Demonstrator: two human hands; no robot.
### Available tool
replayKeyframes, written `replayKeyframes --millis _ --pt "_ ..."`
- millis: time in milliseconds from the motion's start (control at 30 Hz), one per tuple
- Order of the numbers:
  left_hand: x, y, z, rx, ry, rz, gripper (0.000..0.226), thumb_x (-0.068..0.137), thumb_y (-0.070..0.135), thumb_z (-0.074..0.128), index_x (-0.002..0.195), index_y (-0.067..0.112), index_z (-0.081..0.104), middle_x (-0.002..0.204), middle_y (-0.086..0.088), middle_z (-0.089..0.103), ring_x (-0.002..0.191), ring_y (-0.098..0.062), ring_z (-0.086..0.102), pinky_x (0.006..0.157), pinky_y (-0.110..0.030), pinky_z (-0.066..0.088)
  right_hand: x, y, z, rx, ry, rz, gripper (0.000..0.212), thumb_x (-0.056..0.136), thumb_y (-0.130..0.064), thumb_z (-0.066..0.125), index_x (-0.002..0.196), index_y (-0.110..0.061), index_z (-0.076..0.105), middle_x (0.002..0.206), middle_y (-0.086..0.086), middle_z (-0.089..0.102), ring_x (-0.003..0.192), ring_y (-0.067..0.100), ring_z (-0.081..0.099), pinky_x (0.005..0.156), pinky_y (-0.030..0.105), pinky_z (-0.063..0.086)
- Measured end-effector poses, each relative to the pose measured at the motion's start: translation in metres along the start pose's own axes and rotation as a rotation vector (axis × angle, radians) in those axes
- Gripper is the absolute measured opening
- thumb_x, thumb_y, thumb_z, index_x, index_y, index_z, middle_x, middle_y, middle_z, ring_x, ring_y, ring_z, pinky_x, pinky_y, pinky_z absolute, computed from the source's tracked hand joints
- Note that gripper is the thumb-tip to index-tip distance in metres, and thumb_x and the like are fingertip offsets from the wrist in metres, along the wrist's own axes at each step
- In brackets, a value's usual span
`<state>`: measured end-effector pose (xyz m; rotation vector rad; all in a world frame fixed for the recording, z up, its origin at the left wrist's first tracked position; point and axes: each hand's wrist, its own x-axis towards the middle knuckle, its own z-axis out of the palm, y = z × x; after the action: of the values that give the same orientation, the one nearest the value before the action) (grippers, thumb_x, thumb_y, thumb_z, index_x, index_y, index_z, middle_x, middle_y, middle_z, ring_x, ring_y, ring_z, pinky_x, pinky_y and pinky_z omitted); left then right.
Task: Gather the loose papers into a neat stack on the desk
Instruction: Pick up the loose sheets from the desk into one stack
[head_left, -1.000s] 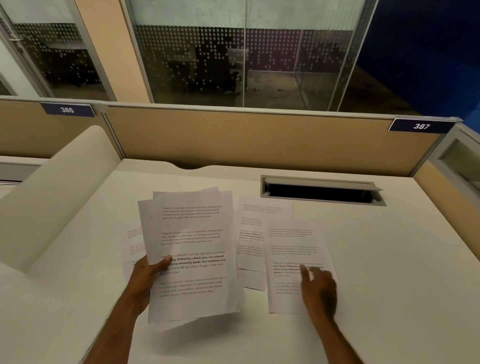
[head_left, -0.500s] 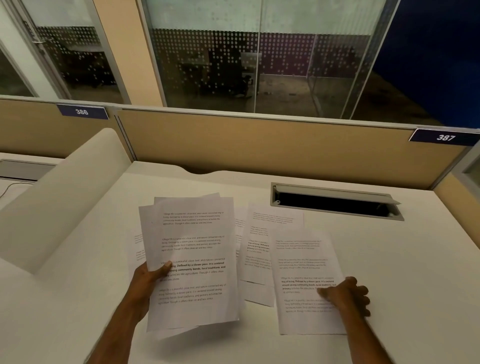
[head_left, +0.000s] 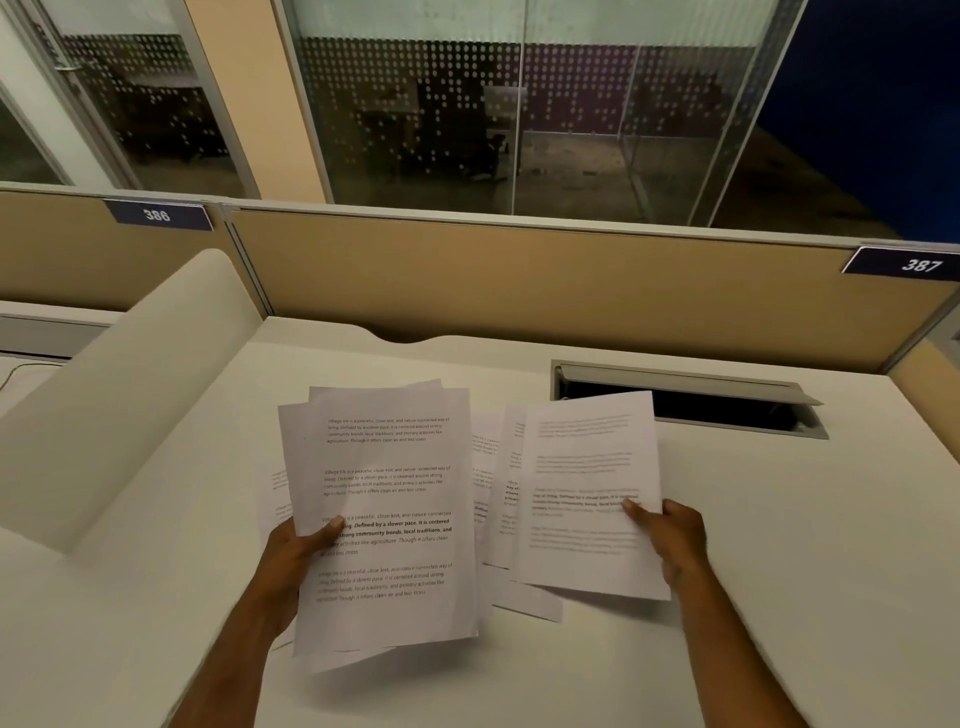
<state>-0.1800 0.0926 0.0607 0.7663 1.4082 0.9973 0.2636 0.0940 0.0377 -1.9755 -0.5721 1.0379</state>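
My left hand (head_left: 298, 553) grips a loose bunch of printed sheets (head_left: 387, 499) by their left edge, lifted off the white desk (head_left: 779, 545), edges not aligned. My right hand (head_left: 670, 530) pinches the right edge of a single printed sheet (head_left: 587, 493), raised and tilted above the desk. Between the two hands more loose papers (head_left: 493, 483) lie flat and overlapping on the desk. Another sheet (head_left: 279, 486) peeks out from behind the left bunch.
An open cable hatch (head_left: 691, 400) is set in the desk at the back right. A tan partition (head_left: 519, 291) with labels 386 and 387 closes the far edge. A curved white divider panel (head_left: 119, 400) rises on the left. Glass walls stand beyond.
My right hand slid to the sheet's right edge, pinched it and lifted it off the desk toward the back. My left hand kept holding its bunch.
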Motion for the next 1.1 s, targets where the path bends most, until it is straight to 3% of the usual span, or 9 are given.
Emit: replayKeyframes --millis 100,200,267,367,467,667,800,933,1100 --pt "0.005 0.002 -0.003 0.001 0.002 0.004 0.026 0.094 0.012 0.064 0.119 0.012 0.064 0.105 -0.021 0.078 0.087 -0.046 0.076 0.073 -0.059 0.062 0.011 0.0 0.038 -0.262 0.082 -0.007 0.031 0.076 -0.028 0.083 0.088 -0.002 0.071 0.098 0.019 0.074 0.087 0.037 0.07 0.078 0.045 0.06" --pt "0.01 0.005 -0.005 0.0 -0.004 0.01 0.023 0.094 0.012 0.063 0.117 0.013 0.065 0.104 -0.021 0.079 0.087 -0.045 0.076 0.071 -0.057 0.063 0.01 0.005 0.067 -0.545 0.161 0.031 0.055 0.076 -0.035 0.081 0.112 0.002 0.063 0.121 0.024 0.06 0.109 0.04 0.057 0.079 0.041 0.054" --pt "0.014 0.006 -0.006 -0.003 -0.008 0.009 0.023 0.094 0.012 0.063 0.116 0.013 0.065 0.104 -0.02 0.079 0.086 -0.045 0.076 0.07 -0.056 0.063 0.005 0.005 0.078 -0.607 0.191 0.052 0.064 0.075 -0.033 0.083 0.122 -0.001 0.053 0.127 0.024 0.05 0.116 0.041 0.052 0.085 0.047 0.052" --pt "0.02 0.007 -0.008 0.005 -0.012 0.006 0.025 0.093 0.013 0.064 0.118 0.012 0.064 0.105 -0.021 0.078 0.088 -0.047 0.075 0.073 -0.059 0.062 0.013 0.005 0.085 -0.519 0.162 0.144 0.071 0.071 -0.029 0.086 0.125 -0.006 0.047 0.126 0.022 0.055 0.113 0.041 0.056 0.092 0.051 0.05" --pt "0.025 0.007 -0.008 0.012 -0.023 0.009 0.025 0.094 0.013 0.064 0.118 0.012 0.064 0.105 -0.02 0.078 0.089 -0.047 0.075 0.076 -0.062 0.061 0.027 0.01 0.078 -0.423 0.099 0.202 0.061 0.064 -0.027 0.086 0.114 -0.005 0.059 0.108 0.017 0.069 0.095 0.039 0.066 0.088 0.05 0.055" --pt "0.026 0.016 -0.008 -0.017 -0.04 0.038 0.028 0.093 0.014 0.065 0.12 0.01 0.064 0.107 -0.021 0.078 0.09 -0.046 0.075 0.078 -0.062 0.061 -0.009 -0.041 0.045 -0.211 -0.036 -0.151 0.027 0.091 -0.026 0.067 0.112 -0.008 0.066 0.111 0.015 0.072 0.092 0.033 0.069 0.082 0.043 0.058" --pt "0.023 0.023 -0.013 -0.039 -0.035 0.055 0.029 0.092 0.012 0.066 0.121 0.008 0.065 0.11 -0.023 0.077 0.093 -0.047 0.074 0.083 -0.063 0.059 -0.062 -0.088 0.005 -0.057 -0.096 -0.354 0.023 0.093 -0.029 0.065 0.11 -0.015 0.068 0.101 0.006 0.074 0.086 0.028 0.071 0.073 0.038 0.056" --pt "0.017 0.029 -0.012 -0.042 -0.046 0.081 0.032 0.092 0.013 0.067 0.124 0.008 0.064 0.11 -0.022 0.077 0.095 -0.046 0.074 0.085 -0.062 0.058 -0.102 -0.108 -0.014 0.088 -0.282 -0.384 0.021 0.089 -0.03 0.069 0.106 -0.018 0.071 0.094 0.004 0.079 0.083 0.028 0.076 0.073 0.039 0.059" --pt "0.001 0.036 0.001 -0.069 -0.121 0.093 0.049 0.083 0.02 0.076 0.128 0.007 0.062 0.114 -0.022 0.076 0.1 -0.046 0.073 0.085 -0.058 0.06 -0.116 -0.087 0.04 0.14 -0.53 -0.286 0.03 0.088 -0.026 0.07 0.112 -0.009 0.07 0.099 0.011 0.079 0.088 0.033 0.076 0.078 0.044 0.061"
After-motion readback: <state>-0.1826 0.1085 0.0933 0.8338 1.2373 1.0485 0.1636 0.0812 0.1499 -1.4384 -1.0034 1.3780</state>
